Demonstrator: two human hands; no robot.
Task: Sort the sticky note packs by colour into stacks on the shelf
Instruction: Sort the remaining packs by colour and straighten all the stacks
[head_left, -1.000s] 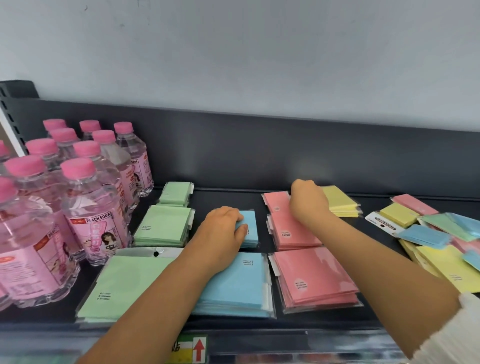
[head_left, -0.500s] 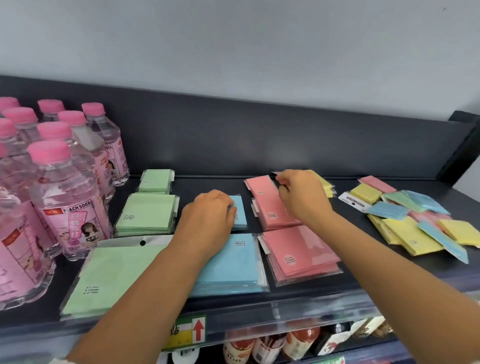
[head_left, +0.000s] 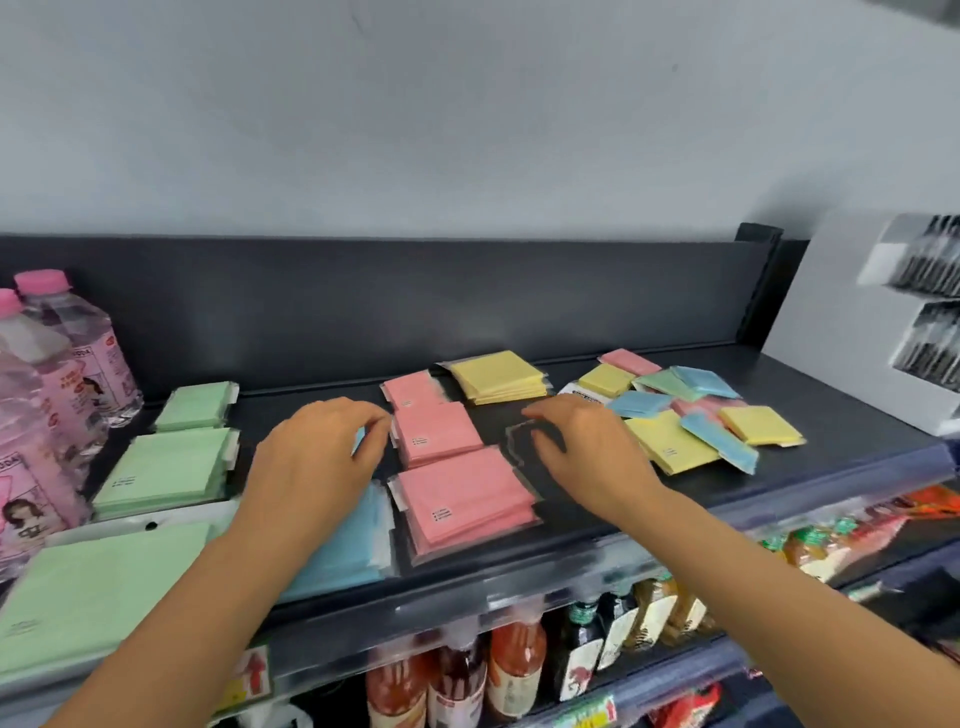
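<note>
Sorted stacks lie on the dark shelf (head_left: 311, 397): three green stacks (head_left: 166, 473), a large blue stack (head_left: 343, 551), three pink stacks (head_left: 465, 499) and a yellow stack (head_left: 498, 376). My left hand (head_left: 322, 457) lies over a small blue pack (head_left: 359, 442), with fingers curled round its far edge. My right hand (head_left: 576, 447) is to the right of the pink stacks, pinching a clear plastic sleeve (head_left: 519, 441) just above the bare shelf. A mixed pile (head_left: 696, 410) of yellow, blue, pink and green packs lies further right.
Pink-capped soda bottles (head_left: 67, 374) crowd the shelf's left end. A white display box (head_left: 883, 332) stands at the right end. Sauce bottles (head_left: 514, 660) fill the shelf below. A dark back panel (head_left: 415, 301) runs behind the stacks.
My right hand has left the back pink stack and moved right and nearer, with the clear sleeve. My left hand stays on the small blue pack. The camera has swung right.
</note>
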